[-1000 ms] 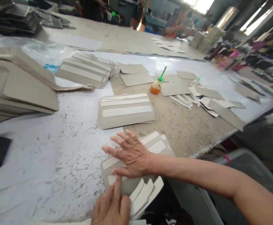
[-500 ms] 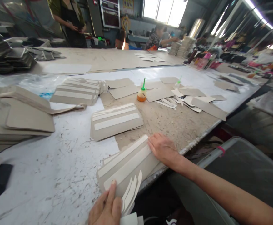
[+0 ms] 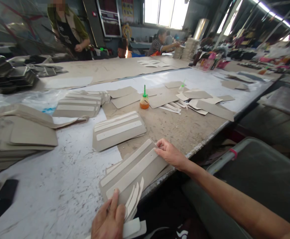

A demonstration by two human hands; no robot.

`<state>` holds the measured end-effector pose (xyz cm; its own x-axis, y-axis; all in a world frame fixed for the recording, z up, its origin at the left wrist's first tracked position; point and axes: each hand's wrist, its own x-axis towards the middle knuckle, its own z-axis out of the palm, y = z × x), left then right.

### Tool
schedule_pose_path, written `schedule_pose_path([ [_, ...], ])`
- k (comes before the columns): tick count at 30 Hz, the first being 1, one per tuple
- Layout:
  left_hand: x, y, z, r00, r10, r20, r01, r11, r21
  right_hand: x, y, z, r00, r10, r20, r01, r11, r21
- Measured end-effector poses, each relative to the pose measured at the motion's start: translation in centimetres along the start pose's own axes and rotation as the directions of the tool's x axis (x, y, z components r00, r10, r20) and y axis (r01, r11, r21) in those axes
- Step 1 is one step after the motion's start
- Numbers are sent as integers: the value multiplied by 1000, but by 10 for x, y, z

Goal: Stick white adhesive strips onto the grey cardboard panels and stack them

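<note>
A grey board (image 3: 150, 173) with rounded corners lies at an angle near the table's front edge, on top of others. Two pale strips lie along it; the lower strip (image 3: 132, 173) has my left index fingertip pressed on its near end. My left hand (image 3: 108, 217) also holds a bundle of loose pale strips (image 3: 133, 200), which fan out over the board's lower side. At the far end, my right hand (image 3: 171, 154) is closed on the board's edge, its thumb by the strip's end and its other fingers curled and partly hidden.
Just beyond lies a stack of boards with strips (image 3: 117, 136). A glue bottle (image 3: 144, 102) with a green nozzle stands behind it. Loose boards and strips (image 3: 171, 108) lie further right. A tied board pile (image 3: 33, 132) sits left. Two people are across the table.
The view has shifted slightly. My right hand has turned from lying over the strip's far end to gripping the board's edge, thumb showing. My left hand keeps its finger on the strip.
</note>
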<state>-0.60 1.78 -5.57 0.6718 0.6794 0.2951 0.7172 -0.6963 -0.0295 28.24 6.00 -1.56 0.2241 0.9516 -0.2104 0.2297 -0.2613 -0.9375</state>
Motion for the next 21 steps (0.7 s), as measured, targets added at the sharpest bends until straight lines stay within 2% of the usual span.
schedule_pose_path([
  [3, 0, 2, -2, 1000, -10, 9, 10, 1000, -15, -6, -5, 1, 998, 18, 63, -25, 992, 124],
  [5, 1, 4, -4, 999, -26, 21, 27, 999, -24, -9, -8, 0, 992, 3, 123, -20, 990, 142],
  [7, 2, 6, -7, 999, -47, 21, 47, 998, -37, -12, -11, -1, 988, -35, 147, 22, 996, 90],
  [9, 4, 7, -10, 998, -68, 19, 69, 994, -80, -14, -14, -1, 989, -84, 121, 84, 996, 0],
  [12, 5, -1, -11, 996, -92, -4, 88, 968, -234, -17, -19, 0, 987, -132, 88, 137, 989, -54],
  [14, 3, -11, -12, 995, -103, -17, 90, 930, -356, -20, -24, 1, 984, -151, 94, 153, 988, -15],
  [16, 0, -22, -15, 988, -154, 23, 148, 877, -457, -24, -30, 2, 980, -166, 112, 162, 986, 51],
  [18, -2, -29, -22, 957, -267, 110, 283, 793, -540, -28, -35, 3, 974, -183, 136, 168, 979, 111],
  [19, -2, -29, -29, 927, -341, 160, 367, 728, -579, -29, -38, 4, 970, -191, 148, 172, 976, 133],
  [21, 2, -23, -45, 820, -514, 252, 538, 542, -645, -31, -43, 6, 964, -205, 166, 180, 971, 156],
])
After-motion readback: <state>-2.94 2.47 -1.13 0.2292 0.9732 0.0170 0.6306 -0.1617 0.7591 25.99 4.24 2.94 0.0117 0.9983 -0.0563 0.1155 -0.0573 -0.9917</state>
